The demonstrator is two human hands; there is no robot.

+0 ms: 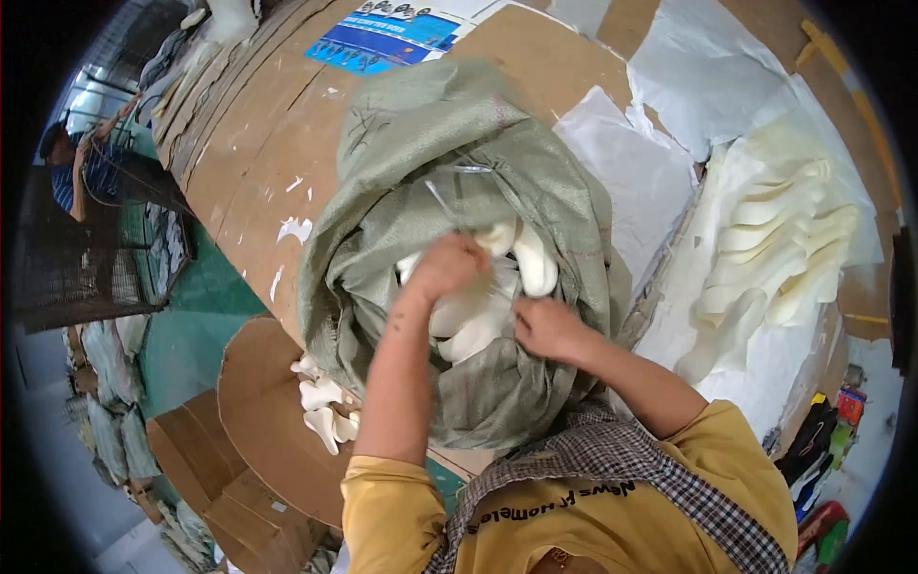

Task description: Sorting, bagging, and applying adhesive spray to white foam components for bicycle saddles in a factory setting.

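A large grey-green woven sack (459, 134) stands in front of me with its mouth spread wide and its rim in loose folds. Inside lie several cream-coloured, curved, foam-like pieces (535, 263), with what looks like thin clear plastic among them. My left hand (445, 268) is over the left part of the opening, fingers closed and slightly blurred. Just above it a thin white strip (440, 199) shows against the sack. My right hand (547, 327) is closed at the right side of the opening, beside the foam-like pieces. What either hand grips is hidden.
Cardboard (239, 163) covers the table. More cream pieces (765, 258) lie overlapping on white sheets at the right. An open cardboard box (258, 402) stands lower left, white pieces (330, 411) beside it. A blue printed sheet (382, 38) lies beyond the sack. Another person (91, 172) is far left.
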